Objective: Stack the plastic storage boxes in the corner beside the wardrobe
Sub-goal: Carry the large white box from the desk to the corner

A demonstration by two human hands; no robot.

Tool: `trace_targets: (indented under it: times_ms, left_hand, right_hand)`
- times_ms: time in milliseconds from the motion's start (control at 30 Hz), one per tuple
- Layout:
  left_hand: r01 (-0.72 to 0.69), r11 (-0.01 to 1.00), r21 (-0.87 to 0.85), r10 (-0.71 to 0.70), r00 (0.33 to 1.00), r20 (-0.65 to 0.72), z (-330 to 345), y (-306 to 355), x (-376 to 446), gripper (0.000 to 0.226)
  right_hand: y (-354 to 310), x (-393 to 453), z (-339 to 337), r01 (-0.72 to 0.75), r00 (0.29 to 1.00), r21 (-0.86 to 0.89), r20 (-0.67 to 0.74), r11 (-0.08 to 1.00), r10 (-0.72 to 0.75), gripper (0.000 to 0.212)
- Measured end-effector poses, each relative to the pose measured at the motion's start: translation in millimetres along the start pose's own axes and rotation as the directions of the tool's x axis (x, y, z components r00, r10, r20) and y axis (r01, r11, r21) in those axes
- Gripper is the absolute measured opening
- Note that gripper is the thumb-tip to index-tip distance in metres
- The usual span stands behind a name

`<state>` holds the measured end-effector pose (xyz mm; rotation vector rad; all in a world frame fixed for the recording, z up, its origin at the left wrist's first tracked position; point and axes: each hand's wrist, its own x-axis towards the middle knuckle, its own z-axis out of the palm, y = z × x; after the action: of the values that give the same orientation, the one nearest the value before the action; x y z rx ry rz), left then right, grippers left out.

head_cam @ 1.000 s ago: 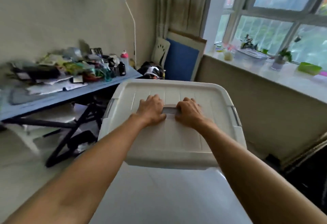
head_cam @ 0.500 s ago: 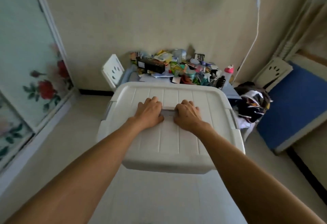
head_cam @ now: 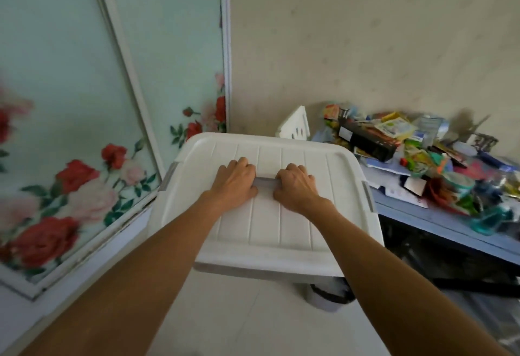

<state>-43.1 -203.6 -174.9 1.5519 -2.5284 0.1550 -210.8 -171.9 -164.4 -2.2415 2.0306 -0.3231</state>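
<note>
I carry a large white plastic storage box (head_cam: 267,226) with a ribbed lid, held in the air in front of me above the pale floor. My left hand (head_cam: 235,182) and my right hand (head_cam: 295,189) both grip the grey handle (head_cam: 266,181) in the middle of the lid, side by side. A wheel under the box's near right corner (head_cam: 332,296) shows. The wardrobe (head_cam: 84,102), with pale green sliding doors painted with red and pink roses, stands to the left. The box hangs close to the corner between the wardrobe and the beige wall (head_cam: 365,32).
A blue table (head_cam: 450,229) on the right is heaped with packets, bottles and clutter. A white chair back (head_cam: 294,127) stands against the wall just behind the box. Pale floor (head_cam: 239,322) lies below the box.
My view and the box have swung left, from the window past the cluttered table to the wardrobe corner. Both hands have kept their hold on the lid handle.
</note>
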Motion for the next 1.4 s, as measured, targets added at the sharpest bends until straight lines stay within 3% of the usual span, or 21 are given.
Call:
trace_targets:
  times_ms: [300, 600, 1100, 1267, 1400]
  left_hand:
    - [0.061, 0.998, -0.034, -0.061, 0.998, 0.001, 39.6, -203.0, 113.5, 0.016]
    - [0.045, 0.996, -0.079, -0.042, 0.999, 0.029, 66.0, -345.5, 243.0, 0.011]
    - [-0.012, 0.976, -0.217, 0.063, 0.971, 0.232, 187.0, -516.8, 564.0, 0.014]
    - [-0.059, 0.953, -0.298, 0.155, 0.937, 0.312, 219.9, -562.6, 672.9, 0.024]
    - [-0.122, 0.950, -0.289, 0.242, 0.871, 0.427, 270.7, -607.8, 766.2, 0.032]
  right_hand:
    - [-93.4, 221.8, 64.2, 0.011, 0.998, 0.031, 0.062, 0.999, -0.013, 0.024]
    - [-136.3, 405.9, 94.9, -0.011, 0.996, 0.078, 0.087, 0.997, 0.004, 0.028]
    - [-80.1, 763.5, 166.9, -0.080, 0.978, 0.082, 0.201, 0.993, 0.062, 0.035]
    - [-51.5, 871.4, 185.0, -0.115, 0.967, 0.063, 0.235, 0.991, 0.098, 0.036]
    - [-24.6, 960.2, 219.7, -0.167, 0.935, 0.062, 0.327, 0.984, 0.139, 0.041]
